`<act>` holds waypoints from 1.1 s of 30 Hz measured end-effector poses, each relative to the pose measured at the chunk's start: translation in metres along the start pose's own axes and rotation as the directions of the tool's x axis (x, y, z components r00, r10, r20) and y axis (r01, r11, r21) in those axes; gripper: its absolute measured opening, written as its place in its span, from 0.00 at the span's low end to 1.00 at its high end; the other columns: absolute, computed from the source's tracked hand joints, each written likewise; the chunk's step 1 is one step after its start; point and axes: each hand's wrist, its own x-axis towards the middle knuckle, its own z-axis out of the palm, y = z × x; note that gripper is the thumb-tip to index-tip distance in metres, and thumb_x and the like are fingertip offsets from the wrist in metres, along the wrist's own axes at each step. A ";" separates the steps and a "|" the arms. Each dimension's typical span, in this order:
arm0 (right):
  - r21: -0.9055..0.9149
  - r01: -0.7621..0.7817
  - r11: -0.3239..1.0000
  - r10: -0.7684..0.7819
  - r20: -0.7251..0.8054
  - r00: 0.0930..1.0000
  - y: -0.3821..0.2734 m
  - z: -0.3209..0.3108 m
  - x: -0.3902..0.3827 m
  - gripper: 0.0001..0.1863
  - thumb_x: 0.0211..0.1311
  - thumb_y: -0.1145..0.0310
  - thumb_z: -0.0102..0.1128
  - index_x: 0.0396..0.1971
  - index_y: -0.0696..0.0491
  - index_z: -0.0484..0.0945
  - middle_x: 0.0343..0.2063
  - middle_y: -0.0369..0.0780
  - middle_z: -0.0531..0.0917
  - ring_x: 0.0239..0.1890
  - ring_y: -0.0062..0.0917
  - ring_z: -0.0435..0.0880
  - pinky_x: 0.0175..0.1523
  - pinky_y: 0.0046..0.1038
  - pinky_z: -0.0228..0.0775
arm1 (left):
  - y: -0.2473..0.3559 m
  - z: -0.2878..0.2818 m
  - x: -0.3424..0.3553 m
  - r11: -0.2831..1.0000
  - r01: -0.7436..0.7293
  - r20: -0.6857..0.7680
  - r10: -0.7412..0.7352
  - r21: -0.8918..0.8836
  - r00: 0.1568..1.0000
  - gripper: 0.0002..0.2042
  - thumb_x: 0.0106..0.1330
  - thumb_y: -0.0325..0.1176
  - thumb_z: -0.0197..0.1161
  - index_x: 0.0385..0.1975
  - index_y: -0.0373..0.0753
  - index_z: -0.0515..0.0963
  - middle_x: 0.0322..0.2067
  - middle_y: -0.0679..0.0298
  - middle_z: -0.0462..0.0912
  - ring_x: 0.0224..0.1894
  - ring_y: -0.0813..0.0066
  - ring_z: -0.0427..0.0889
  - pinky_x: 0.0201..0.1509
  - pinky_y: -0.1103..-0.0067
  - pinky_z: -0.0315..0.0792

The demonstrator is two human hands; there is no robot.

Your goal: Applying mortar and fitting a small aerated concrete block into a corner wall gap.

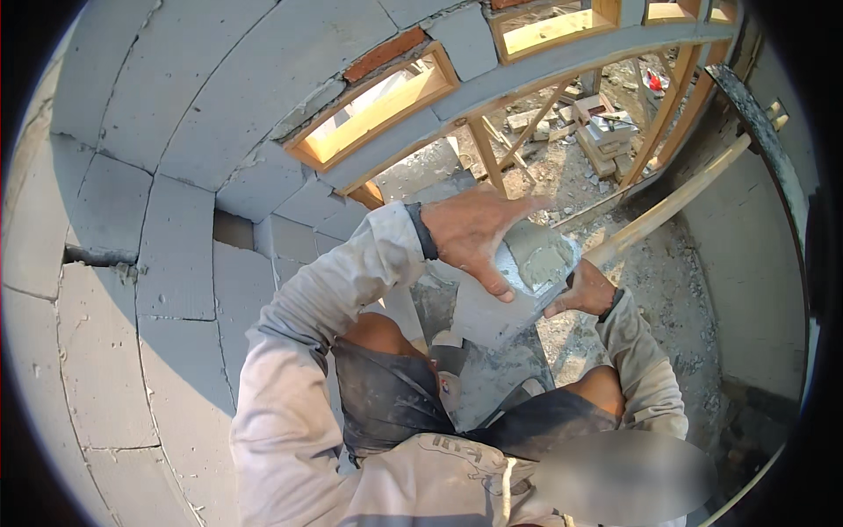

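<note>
Between my hands is a light grey building block (492, 312), tilted, with a patch of wet grey mortar (546, 266) on its upper end. My left hand (474, 235) spans the block's left side: the thumb lies against it and the index finger stretches past the mortar. Its other fingers are hidden. On the opposite side my right hand (587, 290) grips the edge, thumb on the near face and fingers partly out of sight behind. The block is over my knees, above a mortar-smeared grey surface (500, 378).
A wall of large grey blocks (184, 360) rises on the left, with a gap (234, 230) in it. Wooden frames (378, 105) line the openings ahead. A timber pole (676, 198) slants on the right. Stacked blocks (606, 132) and rubble lie on the ground below.
</note>
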 end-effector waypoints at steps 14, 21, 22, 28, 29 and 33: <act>-0.024 -0.001 1.000 0.006 0.187 0.982 -0.001 0.048 0.041 0.56 0.31 0.63 0.84 0.63 0.59 0.58 0.55 0.43 0.72 0.59 0.31 0.70 0.64 0.34 0.61 | -0.013 -0.022 -0.057 0.959 0.204 0.146 -0.177 -0.197 0.973 0.59 0.33 0.59 0.76 0.67 0.35 0.55 0.44 0.44 0.78 0.50 0.43 0.75 0.64 0.61 0.54; 0.690 -0.137 0.711 0.118 0.075 0.990 0.034 0.110 0.098 0.47 0.42 0.67 0.78 0.61 0.60 0.59 0.53 0.42 0.73 0.56 0.32 0.72 0.61 0.34 0.64 | -0.046 -0.029 -0.120 0.889 0.458 -0.368 -0.422 0.014 0.829 0.51 0.43 0.58 0.73 0.66 0.38 0.58 0.57 0.44 0.70 0.64 0.50 0.64 0.69 0.46 0.38; 0.726 -0.075 0.683 0.111 -0.002 0.994 0.041 0.118 0.113 0.44 0.44 0.67 0.77 0.60 0.60 0.60 0.52 0.42 0.74 0.55 0.32 0.73 0.60 0.34 0.66 | -0.046 -0.028 -0.133 0.884 0.467 -0.379 -0.432 -0.001 0.818 0.51 0.43 0.58 0.73 0.66 0.38 0.58 0.57 0.44 0.70 0.64 0.50 0.64 0.69 0.46 0.38; 0.577 -0.110 0.810 0.081 0.077 0.994 0.053 0.178 0.246 0.30 0.48 0.62 0.76 0.45 0.60 0.68 0.43 0.38 0.76 0.42 0.22 0.76 0.49 0.24 0.69 | 0.039 0.014 -0.283 0.451 0.855 -0.878 -0.478 -0.254 -0.008 0.38 0.53 0.47 0.71 0.61 0.33 0.64 0.57 0.46 0.72 0.62 0.51 0.69 0.68 0.53 0.51; 0.561 -0.068 0.825 0.059 0.034 0.998 0.036 0.202 0.265 0.31 0.48 0.62 0.76 0.46 0.61 0.69 0.42 0.38 0.77 0.41 0.23 0.77 0.48 0.24 0.69 | 0.051 0.039 -0.296 0.432 0.795 -0.855 -0.481 -0.426 -0.196 0.33 0.55 0.44 0.70 0.57 0.30 0.69 0.54 0.44 0.74 0.58 0.53 0.73 0.64 0.62 0.62; 0.517 0.197 0.833 -0.150 -0.131 0.980 0.009 0.278 0.342 0.33 0.48 0.62 0.76 0.49 0.64 0.70 0.40 0.40 0.80 0.41 0.27 0.78 0.49 0.26 0.70 | 0.061 0.136 -0.303 0.276 0.575 -0.557 -0.729 -0.771 -0.398 0.30 0.55 0.41 0.70 0.53 0.28 0.71 0.50 0.43 0.76 0.55 0.53 0.76 0.60 0.67 0.66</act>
